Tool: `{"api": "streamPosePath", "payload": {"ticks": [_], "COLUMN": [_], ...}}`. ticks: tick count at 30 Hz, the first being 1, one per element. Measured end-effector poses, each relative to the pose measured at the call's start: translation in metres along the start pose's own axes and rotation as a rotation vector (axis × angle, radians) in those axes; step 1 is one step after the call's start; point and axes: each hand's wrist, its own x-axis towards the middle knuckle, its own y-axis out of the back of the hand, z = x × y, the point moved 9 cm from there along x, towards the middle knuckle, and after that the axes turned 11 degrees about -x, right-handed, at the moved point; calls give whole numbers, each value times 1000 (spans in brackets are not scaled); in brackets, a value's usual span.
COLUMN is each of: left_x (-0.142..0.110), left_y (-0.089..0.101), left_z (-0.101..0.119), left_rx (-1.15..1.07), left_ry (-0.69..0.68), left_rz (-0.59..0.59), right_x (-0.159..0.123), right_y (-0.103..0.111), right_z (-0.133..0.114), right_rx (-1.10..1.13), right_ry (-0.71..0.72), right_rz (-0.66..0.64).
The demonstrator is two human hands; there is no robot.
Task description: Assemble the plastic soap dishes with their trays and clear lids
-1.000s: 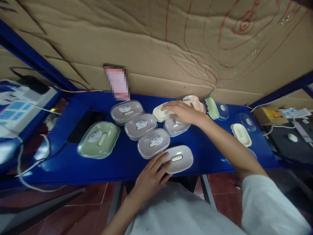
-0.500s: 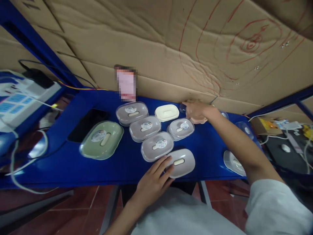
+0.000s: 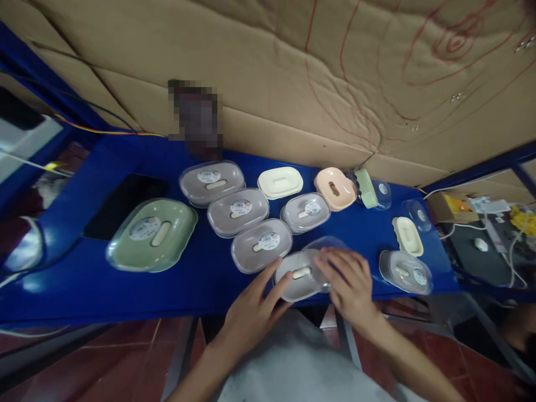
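Observation:
A grey oval soap dish (image 3: pixel 293 285) with a cream bar-shaped piece in its middle lies near the table's front edge. My left hand (image 3: pixel 255 307) touches its left rim, the fingers stretched out and apart. From the right, my right hand (image 3: pixel 349 285) grips a clear plastic lid (image 3: pixel 329 244), tilted and partly over the dish. Several grey dishes under clear lids with round labels stand just behind, the closest being a lidded grey dish (image 3: pixel 259 251). Farther back are a cream dish (image 3: pixel 280 183) and a peach dish (image 3: pixel 334 190), both without lids.
A larger green lidded dish (image 3: pixel 153 237) stands at left beside a flat black object (image 3: pixel 125 201). A green dish (image 3: pixel 365 188), a small cream dish (image 3: pixel 407 236) and a lidded dish (image 3: pixel 405 272) are at right. A cardboard wall (image 3: pixel 259 67) rises behind the blue table (image 3: pixel 188 301).
My right hand has come back from the far side near the peach dish to the front grey dish, bringing a clear lid. My left hand stays at the dish's left rim.

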Motion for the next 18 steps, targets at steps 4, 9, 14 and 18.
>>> {"api": "streamPosePath", "payload": {"ticks": [4, 9, 14, 18], "left_x": [-1, 1, 25, 88], "left_y": [-4, -2, 58, 139], "left_z": [-3, 8, 5, -69], "left_rx": [-42, 7, 57, 385], "left_ry": [9, 9, -56, 131], "left_rz": [-23, -60, -24, 188], "right_x": [-37, -46, -43, -37], "right_y": [-36, -52, -54, -51], "right_z": [-41, -47, -37, -40], "right_rx": [-2, -54, -70, -65], "right_ry": [32, 64, 55, 88], "right_rz": [-165, -116, -95, -96]}}
